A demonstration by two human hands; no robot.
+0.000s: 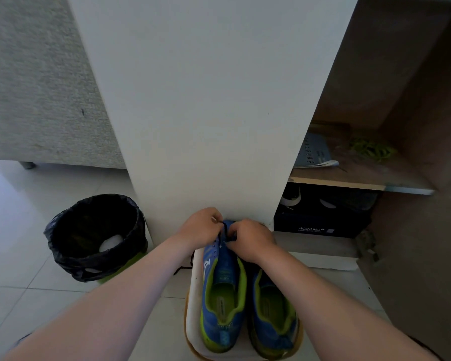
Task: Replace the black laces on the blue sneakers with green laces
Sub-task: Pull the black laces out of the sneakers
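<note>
both hands work at the toe end of the left sneaker (220,290); the left hand (199,226) is curled tight, thumb and forefinger pinched on the black lace (224,229) where it rises in a short loop above the eyelets; the right hand (250,239) is likewise curled narrow, fingertips pressed down on the same lace and the shoe's upper, just beside the left hand; the fingertips of both hands are hidden behind the knuckles, so the exact contact points cannot be made out; a loose end of black lace (184,268) trails off the left side of the shoe onto the floor; the right sneaker (274,313) lies touching the first, its front half covered by the right forearm, so its lacing cannot be seen; both shoes are blue mesh with lime-green lining and soles, heels toward the camera, resting on a white tray (193,308) with a tan rim, cut off at the bottom edge; the green laces (372,148) lie in a loose tangle on a wooden shelf (354,178) in the open cabinet at right, well apart from the hands, blurred; beside them lies a paper booklet (315,152), print unreadable; below the shelf sits a dark shoebox (320,225); a round bin (95,237) with a glossy black liner stands at left on the pale tiled floor (16,230), something white inside; a smooth white panel (206,100) rises behind the hands
</note>
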